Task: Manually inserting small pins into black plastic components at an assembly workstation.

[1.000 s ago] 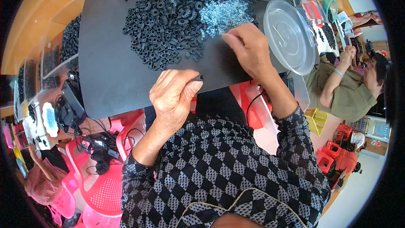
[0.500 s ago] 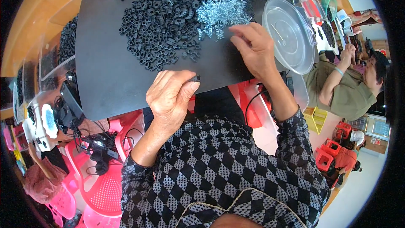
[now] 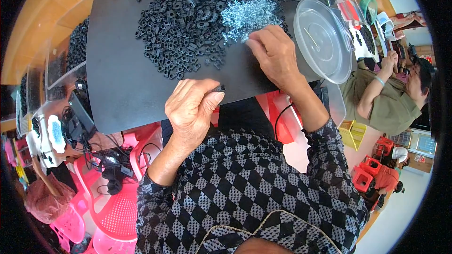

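Observation:
Between the thumb and forefinger of my left hand (image 3: 188, 106) is a small black plastic part (image 3: 220, 88), held just over the table's near edge. My right hand (image 3: 274, 56) is at the near side of a heap of small metal springs (image 3: 249, 15), thumb and fingertips drawn together. Whether a spring is in that pinch is too small to tell. To the left of the springs, and touching them, spreads a big pile of black plastic parts (image 3: 181, 28). Both piles lie directly on the dark table (image 3: 117, 80).
A round clear plastic lid (image 3: 325, 61) with a thin pale stick on it lies right of my right hand. Clear bins of black parts (image 3: 77, 47) stand at the left. Pink chairs (image 3: 115, 209) are below left. Another person (image 3: 381, 94) sits at the right.
My right hand has moved slightly left and toward the springs, its fingers closing together. My left hand stays nearly in place with the black plastic part.

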{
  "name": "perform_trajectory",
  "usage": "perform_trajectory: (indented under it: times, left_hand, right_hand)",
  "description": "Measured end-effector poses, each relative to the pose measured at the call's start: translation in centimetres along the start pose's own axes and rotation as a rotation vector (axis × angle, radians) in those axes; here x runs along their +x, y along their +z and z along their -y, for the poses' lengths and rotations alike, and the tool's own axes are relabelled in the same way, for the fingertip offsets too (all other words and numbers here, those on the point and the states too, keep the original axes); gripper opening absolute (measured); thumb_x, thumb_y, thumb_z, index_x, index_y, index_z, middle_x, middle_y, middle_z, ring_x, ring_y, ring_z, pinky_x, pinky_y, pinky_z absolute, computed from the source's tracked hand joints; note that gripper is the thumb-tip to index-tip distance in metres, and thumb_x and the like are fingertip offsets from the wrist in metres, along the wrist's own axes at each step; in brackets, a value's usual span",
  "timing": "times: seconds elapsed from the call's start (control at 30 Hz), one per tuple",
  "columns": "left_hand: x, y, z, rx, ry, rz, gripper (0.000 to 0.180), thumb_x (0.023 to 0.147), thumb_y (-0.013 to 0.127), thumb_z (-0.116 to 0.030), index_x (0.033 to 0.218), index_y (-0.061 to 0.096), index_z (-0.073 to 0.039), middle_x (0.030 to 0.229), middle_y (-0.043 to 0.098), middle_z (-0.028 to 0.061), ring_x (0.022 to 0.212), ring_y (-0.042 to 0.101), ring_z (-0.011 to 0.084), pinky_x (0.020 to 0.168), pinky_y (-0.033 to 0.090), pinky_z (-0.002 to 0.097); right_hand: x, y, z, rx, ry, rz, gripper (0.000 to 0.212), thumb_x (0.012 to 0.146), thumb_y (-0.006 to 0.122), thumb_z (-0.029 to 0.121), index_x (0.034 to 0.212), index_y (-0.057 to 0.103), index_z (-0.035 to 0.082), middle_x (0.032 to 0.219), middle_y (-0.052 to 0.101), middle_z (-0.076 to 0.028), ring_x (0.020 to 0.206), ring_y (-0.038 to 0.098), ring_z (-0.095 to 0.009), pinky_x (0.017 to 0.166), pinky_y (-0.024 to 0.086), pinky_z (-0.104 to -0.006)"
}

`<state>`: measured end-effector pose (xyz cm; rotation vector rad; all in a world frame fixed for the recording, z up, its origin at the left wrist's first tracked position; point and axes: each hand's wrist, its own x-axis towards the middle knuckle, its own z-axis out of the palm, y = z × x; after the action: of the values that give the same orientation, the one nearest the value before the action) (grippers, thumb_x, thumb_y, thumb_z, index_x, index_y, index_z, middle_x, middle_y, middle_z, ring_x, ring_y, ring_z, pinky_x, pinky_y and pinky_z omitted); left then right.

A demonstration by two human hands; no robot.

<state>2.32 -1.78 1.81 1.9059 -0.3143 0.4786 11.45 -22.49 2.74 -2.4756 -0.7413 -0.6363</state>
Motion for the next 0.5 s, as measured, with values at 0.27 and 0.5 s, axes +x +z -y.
perform_trajectory:
  times: [0.27,0.5]
  left_hand:
    - [0.1,0.0,-0.1,-0.015,-0.005,-0.008,0.017,0.073,0.074,-0.007,0.085,0.065,0.000,0.074,0.063,0.0097,0.065,0.059,0.0250,0.060,0.045,0.0329]
    - [2.7,0.9,-1.0,0.000,0.048,-0.078,0.021,0.073,0.070,0.001,0.093,0.064,-0.001,0.080,0.063,0.0105,0.070,0.060,0.0264,0.064,0.047,0.0338]
  right_hand:
    - [-0.3,-0.6,-0.1,0.073,0.066,-0.008,0.005,0.077,0.065,0.003,0.081,0.064,-0.001,0.075,0.059,-0.011,0.069,0.057,-0.025,0.062,0.045,-0.0341]
    - [-0.2,-1.1,0.7,0.254,0.210,0.003,0.004,0.074,0.065,0.006,0.075,0.064,0.002,0.072,0.060,-0.011,0.071,0.059,-0.028,0.064,0.046,-0.0379]
